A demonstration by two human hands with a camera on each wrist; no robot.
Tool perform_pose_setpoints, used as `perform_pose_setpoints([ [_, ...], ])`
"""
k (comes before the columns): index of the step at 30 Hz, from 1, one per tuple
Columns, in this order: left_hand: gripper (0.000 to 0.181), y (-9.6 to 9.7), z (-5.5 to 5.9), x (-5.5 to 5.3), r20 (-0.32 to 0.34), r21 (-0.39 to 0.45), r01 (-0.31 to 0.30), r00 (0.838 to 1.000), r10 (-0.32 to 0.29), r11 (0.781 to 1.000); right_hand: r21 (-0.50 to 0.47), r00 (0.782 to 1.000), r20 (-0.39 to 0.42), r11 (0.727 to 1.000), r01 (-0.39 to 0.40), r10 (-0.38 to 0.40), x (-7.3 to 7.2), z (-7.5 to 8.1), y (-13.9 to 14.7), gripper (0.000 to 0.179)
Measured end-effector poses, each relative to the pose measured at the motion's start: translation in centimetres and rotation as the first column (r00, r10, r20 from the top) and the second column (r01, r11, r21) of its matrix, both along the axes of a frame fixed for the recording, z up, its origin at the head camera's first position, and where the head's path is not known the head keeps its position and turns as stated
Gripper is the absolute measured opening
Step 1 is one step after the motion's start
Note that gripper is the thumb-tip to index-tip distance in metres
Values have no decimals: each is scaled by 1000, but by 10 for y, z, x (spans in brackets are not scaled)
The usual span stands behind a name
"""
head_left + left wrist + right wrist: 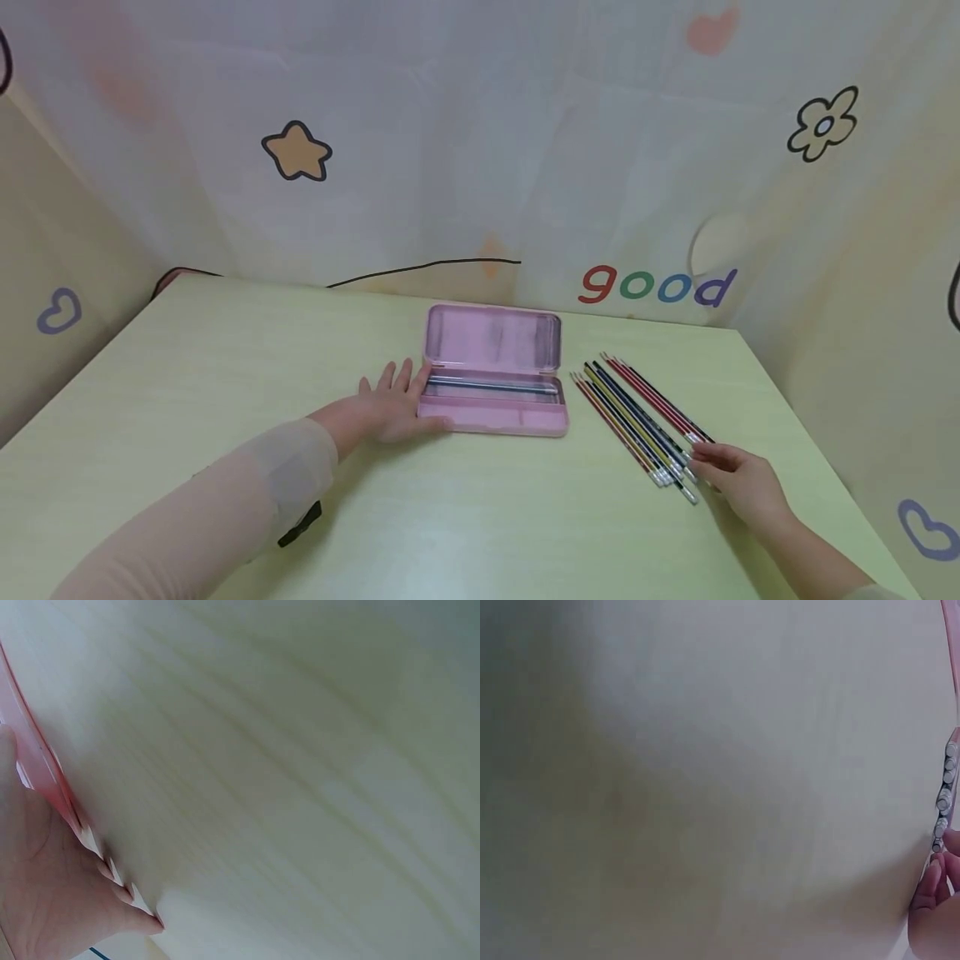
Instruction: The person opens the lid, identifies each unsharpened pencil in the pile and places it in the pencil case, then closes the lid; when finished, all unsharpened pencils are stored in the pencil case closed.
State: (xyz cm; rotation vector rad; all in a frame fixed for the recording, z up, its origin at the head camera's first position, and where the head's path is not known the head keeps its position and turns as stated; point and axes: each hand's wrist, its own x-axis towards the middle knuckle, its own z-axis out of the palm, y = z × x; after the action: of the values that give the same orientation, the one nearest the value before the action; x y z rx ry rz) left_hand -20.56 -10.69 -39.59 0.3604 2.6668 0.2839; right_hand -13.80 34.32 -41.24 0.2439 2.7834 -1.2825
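Observation:
A pink pencil case (491, 423) lies with its lid raised at the back, and a dark blue pencil (491, 386) lies lengthwise in its rear compartment. Against the case's left end rests my left hand (393, 412), fingers spread, thumb along the front edge; the left wrist view shows this hand (56, 892) beside the pink case wall (34, 754). To the right, several pencils (626, 425) in red, black, yellow and blue lie slanted side by side. At their near ends my right hand (746, 483) pinches a pencil end (937, 845) between thumb and fingers; its colour is hidden.
The pale yellow-green table (480, 508) carries the case and pencils. Behind it hangs a printed curtain (420, 183) with a star, a flower and the word "good". Curtain also borders the table's left and right sides.

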Motion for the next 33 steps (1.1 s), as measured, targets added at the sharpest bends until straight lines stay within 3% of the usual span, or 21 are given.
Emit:
perform_pose_setpoints([
  [4,101,-1,-3,-1,10,-7,-5,1000,5,1000,114,999,-34,993,-23,27,-1,-1,-2,39],
  [9,99,0,2,2,2,-12,4,1000,-4,1000,279,992,-90,959,-56,84,-3,0,-5,31],
  [14,103,1,-7,-4,1,-23,13,1000,-13,1000,318,991,-94,946,-62,97,-1,7,-3,27],
  [18,106,0,-17,-10,-4,-37,9,1000,-10,999,293,993,-91,955,-47,77,-1,11,-3,29],
  [23,107,-2,-21,-12,-3,-36,1,1000,-1,999,172,996,-87,985,11,4,-1,14,-2,35],
  [29,104,-2,-14,-8,4,-50,1,1000,-1,999,68,984,-141,990,122,-112,-1,18,-1,44],
  [33,102,-2,-5,-3,12,-42,3,1000,-2,999,0,966,-157,978,209,-206,-1,21,1,39],
])
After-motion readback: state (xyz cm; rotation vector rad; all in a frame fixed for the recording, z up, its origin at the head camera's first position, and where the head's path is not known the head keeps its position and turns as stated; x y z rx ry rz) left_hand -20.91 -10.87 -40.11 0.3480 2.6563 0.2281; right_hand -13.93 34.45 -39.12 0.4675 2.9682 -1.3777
